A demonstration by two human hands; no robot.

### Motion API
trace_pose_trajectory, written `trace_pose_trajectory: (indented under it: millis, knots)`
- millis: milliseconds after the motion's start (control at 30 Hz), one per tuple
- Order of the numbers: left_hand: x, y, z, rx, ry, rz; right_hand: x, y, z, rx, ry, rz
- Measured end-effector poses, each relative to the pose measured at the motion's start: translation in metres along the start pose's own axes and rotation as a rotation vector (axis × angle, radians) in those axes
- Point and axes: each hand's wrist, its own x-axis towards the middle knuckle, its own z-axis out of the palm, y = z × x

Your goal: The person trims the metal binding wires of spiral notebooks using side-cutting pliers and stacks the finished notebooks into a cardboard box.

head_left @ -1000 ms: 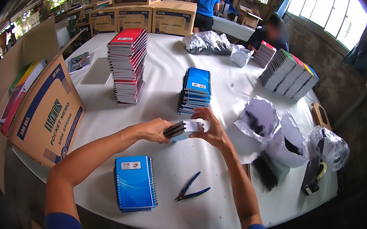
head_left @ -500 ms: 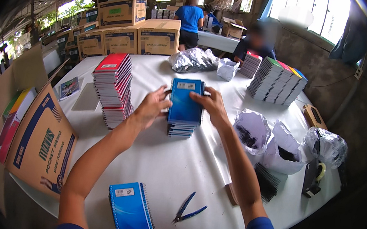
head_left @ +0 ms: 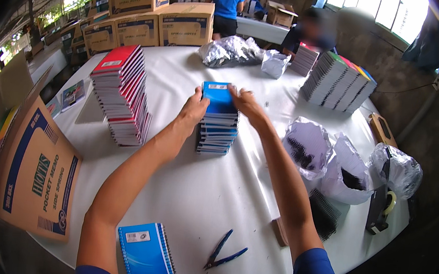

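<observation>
A stack of blue spiral notebooks point(head_left: 217, 132) stands in the middle of the table. My left hand point(head_left: 195, 106) grips the left side of its top notebooks, fingers bent round the edge. On the opposite side, my right hand point(head_left: 248, 106) holds the upper right edge, thumb by the top cover; its fingers are slightly blurred. Closer to me lies another blue spiral notebook point(head_left: 147, 255), its coil on the right. Blue-handled cutting pliers point(head_left: 224, 251) rest beside it with the handles spread. A tall, leaning stack of red notebooks point(head_left: 122, 94) is left of my left hand.
An open carton point(head_left: 39, 171) stands at the left edge. Rightward are white bags of black coils point(head_left: 304, 148), loose black coils point(head_left: 323, 215) and a tape dispenser point(head_left: 381, 210). Multicoloured notebook stacks point(head_left: 338, 82) and silvery plastic point(head_left: 231, 51) sit farther back. Two people are beyond.
My hands have lowered the blue notebooks onto the stack, which now shows more of its front. The whole view has shifted slightly, with the far cartons higher in it.
</observation>
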Motion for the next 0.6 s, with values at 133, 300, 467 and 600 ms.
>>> trace_pose_trajectory:
  millis: [133,300,467,600]
  knots:
    - [-0.049,-0.013,-0.058,-0.041,0.023,0.187,-0.069,0.007,-0.005,0.37,0.4,-0.186]
    - [-0.222,-0.036,-0.132,-0.011,0.167,0.204,-0.229,0.032,0.011,0.62,-0.285,-0.054]
    - [-0.388,-0.153,-0.149,-0.462,0.389,-0.108,-0.356,0.014,0.057,0.864,-0.88,0.113]
    - [-0.403,-0.144,-0.08,-0.578,0.275,-0.073,-0.38,-0.009,0.087,1.194,-1.058,0.225]
